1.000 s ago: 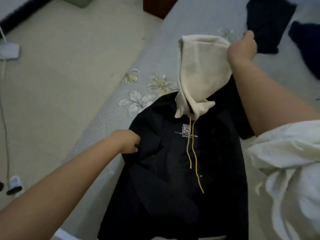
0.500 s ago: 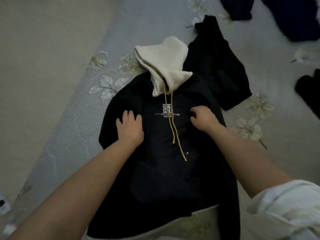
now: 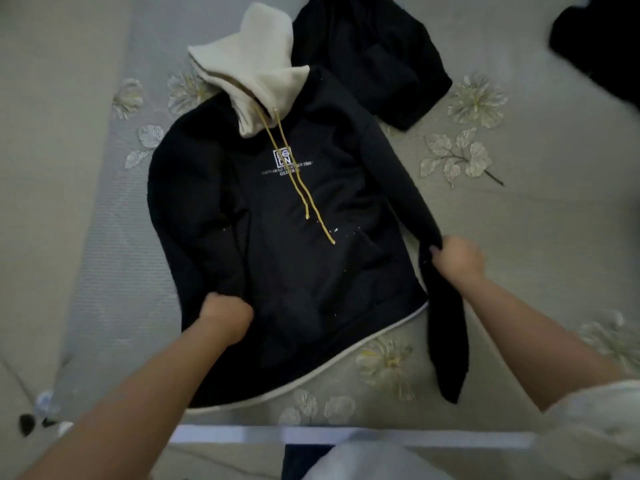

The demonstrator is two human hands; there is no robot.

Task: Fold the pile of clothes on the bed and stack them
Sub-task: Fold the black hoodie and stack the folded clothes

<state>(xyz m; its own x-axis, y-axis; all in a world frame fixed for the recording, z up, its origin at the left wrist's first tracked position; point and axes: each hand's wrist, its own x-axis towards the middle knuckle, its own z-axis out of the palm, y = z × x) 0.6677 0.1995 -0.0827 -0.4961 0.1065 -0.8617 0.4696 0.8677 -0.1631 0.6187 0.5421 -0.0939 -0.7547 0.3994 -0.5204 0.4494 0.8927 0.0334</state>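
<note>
A black hoodie [image 3: 294,258] lies front up on the bed [image 3: 519,271], its cream hood [image 3: 249,67] pointing away from me and yellow drawstrings running down the chest print. My left hand [image 3: 225,315] grips the fabric of the left sleeve low on the hoodie's left side. My right hand [image 3: 457,259] grips the right sleeve, which hangs down past the hem toward me. Another black garment [image 3: 374,60] lies beyond the hood on the right.
A further dark garment [image 3: 599,46] sits at the top right corner. The bed's left edge [image 3: 104,237] drops to a pale floor [image 3: 41,168]. The bed's near edge [image 3: 346,434] runs across the bottom, with small items on the floor at lower left.
Both hands have left the hoodie's chest and moved down and outward. Each now grips a sleeve. The hoodie lies flatter and more spread.
</note>
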